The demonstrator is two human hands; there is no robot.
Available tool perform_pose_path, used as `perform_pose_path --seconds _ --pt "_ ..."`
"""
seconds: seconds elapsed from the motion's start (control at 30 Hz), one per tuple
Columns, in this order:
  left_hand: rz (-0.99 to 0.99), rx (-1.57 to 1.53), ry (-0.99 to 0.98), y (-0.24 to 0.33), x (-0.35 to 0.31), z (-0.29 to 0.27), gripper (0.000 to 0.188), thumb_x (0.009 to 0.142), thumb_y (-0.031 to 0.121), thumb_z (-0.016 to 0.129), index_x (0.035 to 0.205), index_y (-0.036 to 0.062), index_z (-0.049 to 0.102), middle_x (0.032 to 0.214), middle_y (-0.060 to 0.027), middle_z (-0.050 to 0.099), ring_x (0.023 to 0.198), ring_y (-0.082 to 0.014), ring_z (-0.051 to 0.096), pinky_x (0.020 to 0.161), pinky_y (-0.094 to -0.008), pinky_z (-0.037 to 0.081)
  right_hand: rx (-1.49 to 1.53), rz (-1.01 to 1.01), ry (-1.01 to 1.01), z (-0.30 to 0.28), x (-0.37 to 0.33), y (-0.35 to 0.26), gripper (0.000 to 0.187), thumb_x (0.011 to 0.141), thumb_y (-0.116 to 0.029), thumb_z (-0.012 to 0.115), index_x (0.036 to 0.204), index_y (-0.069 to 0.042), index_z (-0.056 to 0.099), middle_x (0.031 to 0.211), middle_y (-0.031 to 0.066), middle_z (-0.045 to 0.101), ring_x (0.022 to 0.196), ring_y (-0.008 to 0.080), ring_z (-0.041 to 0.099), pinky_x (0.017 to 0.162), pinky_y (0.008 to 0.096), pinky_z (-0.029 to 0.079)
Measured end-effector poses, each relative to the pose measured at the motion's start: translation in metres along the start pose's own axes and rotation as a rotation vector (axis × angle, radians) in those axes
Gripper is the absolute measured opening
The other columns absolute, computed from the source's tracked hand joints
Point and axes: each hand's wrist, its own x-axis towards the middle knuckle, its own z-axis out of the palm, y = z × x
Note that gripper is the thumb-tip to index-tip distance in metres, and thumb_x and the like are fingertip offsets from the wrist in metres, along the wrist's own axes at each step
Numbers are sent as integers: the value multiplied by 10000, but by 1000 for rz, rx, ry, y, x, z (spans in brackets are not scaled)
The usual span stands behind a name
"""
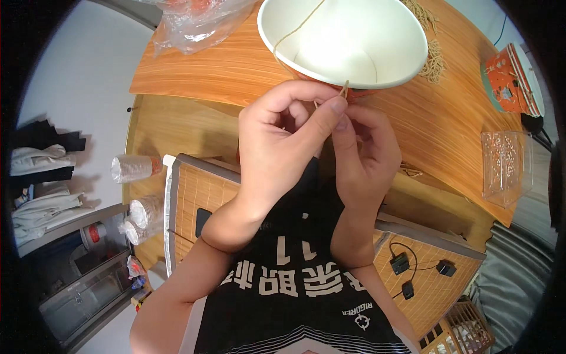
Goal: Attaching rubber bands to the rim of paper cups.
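A large paper bucket, white inside and reddish outside, stands on the wooden table right in front of me. A thin tan cord runs over its left rim and down toward my hands. Thumb and fingers of my left hand pinch the cord just below the near rim, where a short doubled end pokes up. My right hand meets it there, its thumb and fingertips also closed on the cord. Fingers partly cover the cord between the two hands, so whether it is knotted is hidden.
A heap of tan cord lies right of the bucket. Farther right are a patterned orange paper bucket and a clear plastic box with small bits. A clear plastic bag sits at the far left. Black adapters rest on a woven mat.
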Motion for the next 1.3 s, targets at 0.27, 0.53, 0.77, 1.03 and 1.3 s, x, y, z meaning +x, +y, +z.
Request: perform_pose_path --seconds 0.27,0.53,0.77,1.03,1.3 --pt "32 -94 -12 -7 0 1 84 874 -23 668 950 5 644 625 109 484 546 37 381 490 -140 283 -209 -113 -21 -5 1 0 82 871 -86 697 915 -22 670 787 91 653 671 183 609 622 269 477" --pt "-24 -169 -89 -5 2 -3 108 866 -45 657 959 5 631 677 94 528 581 37 424 510 -139 313 -488 -488 71 -9 15 -13 86 836 -56 730 913 -53 692 788 80 667 659 209 626 591 289 488" --pt "92 -160 -32 -8 0 1 141 841 -78 664 955 0 640 718 64 586 593 40 444 523 -131 334 -523 -533 90 -2 20 -19 135 804 -29 759 924 -43 701 807 80 675 687 209 641 610 283 509" --pt "167 -48 -24 -11 2 -4 127 836 -48 679 946 11 656 751 51 632 599 30 490 526 -137 373 -614 -542 93 0 15 -18 79 867 -69 723 937 -35 703 869 60 683 740 134 602 580 234 441" --pt "-5 -212 -73 -8 4 -8 101 872 -17 657 971 -7 640 847 -9 682 727 -24 611 631 -160 479 -335 -294 184 -1 4 -9 141 925 -93 666 1028 3 665 912 78 683 645 85 538 536 201 404"
